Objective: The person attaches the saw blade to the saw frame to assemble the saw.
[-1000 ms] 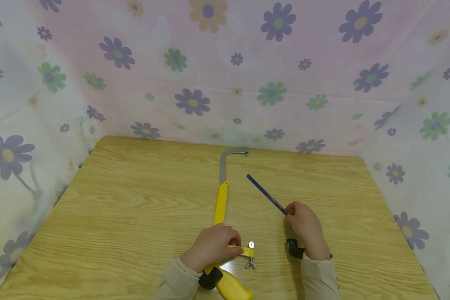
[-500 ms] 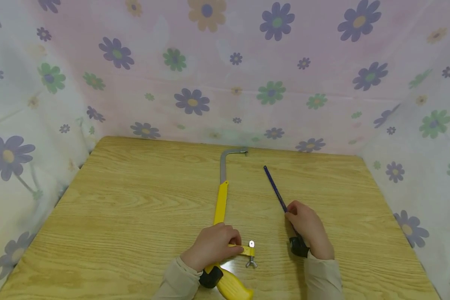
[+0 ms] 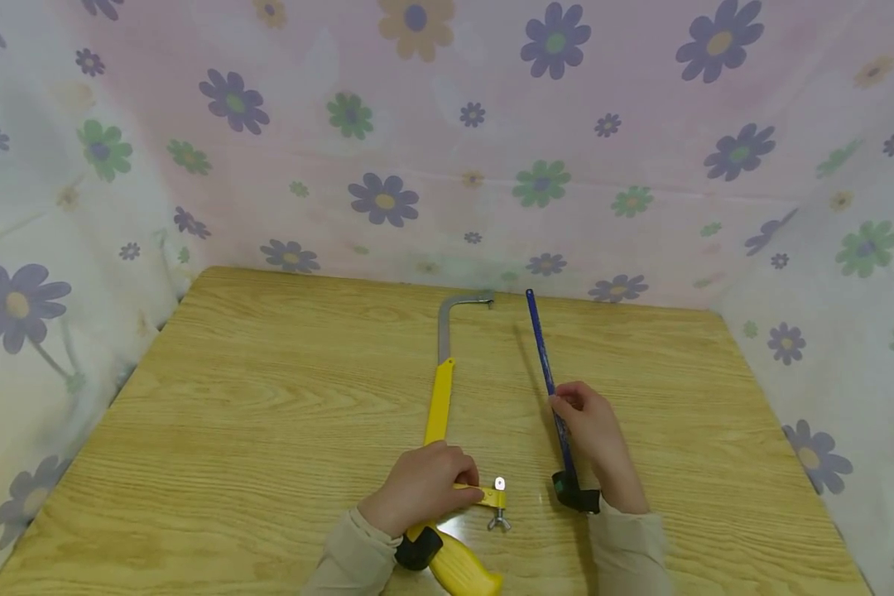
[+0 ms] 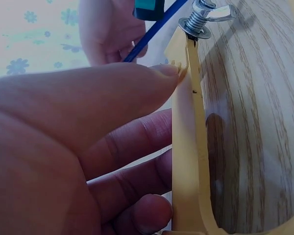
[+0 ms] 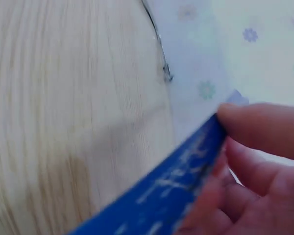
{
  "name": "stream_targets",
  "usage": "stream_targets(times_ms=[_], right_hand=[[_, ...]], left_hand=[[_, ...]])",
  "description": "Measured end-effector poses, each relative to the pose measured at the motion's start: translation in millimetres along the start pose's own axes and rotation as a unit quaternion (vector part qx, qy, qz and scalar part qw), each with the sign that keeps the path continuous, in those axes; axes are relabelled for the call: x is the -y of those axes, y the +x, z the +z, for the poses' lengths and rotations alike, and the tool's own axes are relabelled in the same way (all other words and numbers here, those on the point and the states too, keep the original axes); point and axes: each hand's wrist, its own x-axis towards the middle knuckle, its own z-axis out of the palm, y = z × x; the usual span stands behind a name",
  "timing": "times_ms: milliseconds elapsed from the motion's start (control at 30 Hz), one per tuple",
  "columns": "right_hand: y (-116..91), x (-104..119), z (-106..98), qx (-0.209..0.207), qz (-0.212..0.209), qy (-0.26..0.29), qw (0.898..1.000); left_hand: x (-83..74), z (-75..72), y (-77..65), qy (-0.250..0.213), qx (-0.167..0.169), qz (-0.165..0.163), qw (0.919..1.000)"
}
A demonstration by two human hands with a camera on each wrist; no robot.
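Observation:
A hacksaw frame (image 3: 438, 404) with a yellow body and a grey curved far end lies lengthwise on the table. My left hand (image 3: 426, 488) grips its yellow near arm, thumb and fingers on either side in the left wrist view. At that arm's tip sits a wing nut (image 3: 499, 521) on a threaded bolt. To the right, my right hand (image 3: 592, 426) pinches a blue hacksaw blade (image 3: 540, 343) near its middle. The blade is raised off the table, pointing away from me, and casts a shadow. White markings show on the blade (image 5: 171, 183) in the right wrist view.
The wood-grain table (image 3: 268, 397) meets a flowered cloth (image 3: 432, 149) at the back and both sides. Black wrist cameras sit at both wrists. The frame's yellow handle (image 3: 465, 567) lies toward the near edge.
My right hand has swung the blade's far end right and away from me, so it now lies nearly parallel to the frame. The left hand and frame have stayed in place.

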Motion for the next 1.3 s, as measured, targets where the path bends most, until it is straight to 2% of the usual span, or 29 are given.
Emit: stream_targets(times_ms=[267, 367, 600, 767, 867, 1000, 1100, 1300], right_hand=[[1.8, 7.5, 6.3, -0.067, -0.002, 0.05, 0.997], [3.5, 8.7, 8.2, -0.072, 0.002, 0.085, 0.994], [5.7, 7.2, 12.8, -0.033, 0.018, 0.176, 0.984], [7.1, 1.5, 13.5, 0.015, 0.015, 0.237, 0.971], [9.7, -2.8, 16.3, 0.057, 0.002, 0.278, 0.959], [13.6, -6.6, 26.1, 0.1, -0.004, 0.334, 0.937], [15.8, -7.5, 34.8, 0.114, 0.002, 0.351, 0.929], [19.7, -5.9, 47.7, 0.128, -0.002, 0.368, 0.921]], left_hand=[[-0.2, -1.8, 1.0, 0.003, -0.002, 0.002, 1.0], [0.1, -2.5, 1.4, 0.002, -0.002, 0.0, 1.0], [0.6, -2.5, 0.2, 0.0, 0.001, -0.003, 1.0], [0.4, -1.4, 0.2, -0.002, 0.002, -0.001, 1.0], [0.3, -1.7, 1.1, -0.002, 0.002, -0.002, 1.0], [0.4, -3.0, 1.5, -0.002, 0.006, -0.006, 1.0], [0.4, -3.5, 1.6, 0.0, 0.007, -0.006, 1.0], [0.3, -2.4, 1.4, 0.001, 0.007, -0.002, 1.0]])
